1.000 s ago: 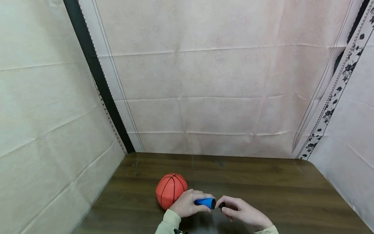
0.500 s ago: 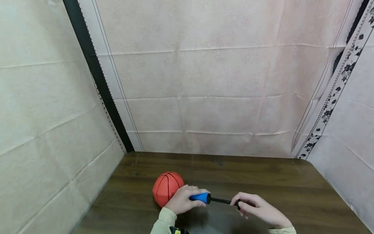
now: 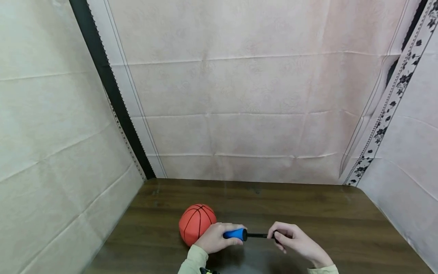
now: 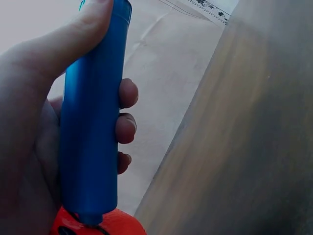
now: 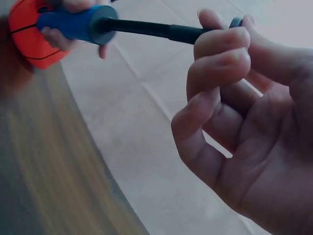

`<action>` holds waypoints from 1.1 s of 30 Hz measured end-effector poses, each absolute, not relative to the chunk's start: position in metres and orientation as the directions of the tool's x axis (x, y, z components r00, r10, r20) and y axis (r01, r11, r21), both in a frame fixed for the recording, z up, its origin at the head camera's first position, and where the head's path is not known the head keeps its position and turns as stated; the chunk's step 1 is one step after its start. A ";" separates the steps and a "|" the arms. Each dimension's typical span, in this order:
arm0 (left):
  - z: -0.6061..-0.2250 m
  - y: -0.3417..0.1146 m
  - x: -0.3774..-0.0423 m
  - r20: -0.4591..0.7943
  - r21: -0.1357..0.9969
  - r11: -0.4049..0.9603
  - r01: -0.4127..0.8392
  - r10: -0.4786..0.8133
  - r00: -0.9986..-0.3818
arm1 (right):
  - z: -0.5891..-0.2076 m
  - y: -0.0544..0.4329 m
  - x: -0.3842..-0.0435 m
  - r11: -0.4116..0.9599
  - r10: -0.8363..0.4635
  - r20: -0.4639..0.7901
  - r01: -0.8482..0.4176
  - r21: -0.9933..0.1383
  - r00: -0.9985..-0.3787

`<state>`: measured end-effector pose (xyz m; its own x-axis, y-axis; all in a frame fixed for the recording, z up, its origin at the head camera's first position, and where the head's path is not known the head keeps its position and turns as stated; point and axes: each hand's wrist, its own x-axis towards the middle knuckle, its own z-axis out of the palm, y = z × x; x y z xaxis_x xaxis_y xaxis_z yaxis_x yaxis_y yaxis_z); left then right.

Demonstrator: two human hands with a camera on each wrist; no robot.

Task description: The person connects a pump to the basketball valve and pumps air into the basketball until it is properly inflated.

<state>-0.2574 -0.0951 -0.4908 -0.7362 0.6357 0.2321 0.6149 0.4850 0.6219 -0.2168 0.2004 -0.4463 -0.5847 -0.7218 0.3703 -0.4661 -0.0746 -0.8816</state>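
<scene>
Over the brown wood-grain surface, the left hand grips a blue cylindrical pump; the right hand pinches its black rod's end. A red, black-lined ball sits toward the left edge.

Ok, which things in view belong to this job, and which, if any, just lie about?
In the job:
blue cylinder, gripped by the left hand
black rod, pinched by the right hand
red ball at the cylinder's narrow end

Only surroundings:
table
pale cloth walls
</scene>
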 end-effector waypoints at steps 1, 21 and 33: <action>-0.491 -0.095 -0.257 0.233 0.624 0.482 0.616 0.637 -0.735 | -0.447 0.197 -0.218 -0.075 -0.724 0.361 -0.453 -0.888 -0.587; -0.492 -0.086 -0.257 0.312 0.520 0.417 0.745 0.720 -0.620 | -0.469 0.159 -0.220 0.103 -0.729 0.204 -0.400 -0.911 -0.653; -0.493 -0.089 -0.259 0.308 0.556 0.384 0.738 0.729 -0.611 | -0.463 0.162 -0.221 0.130 -0.760 0.153 -0.378 -0.917 -0.631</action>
<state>-0.2589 -0.0889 -0.4926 -0.6114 0.7289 0.3082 0.7376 0.3837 0.5557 -0.2213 0.1622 -0.4633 -0.6314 -0.7603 0.1528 -0.3779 0.1296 -0.9167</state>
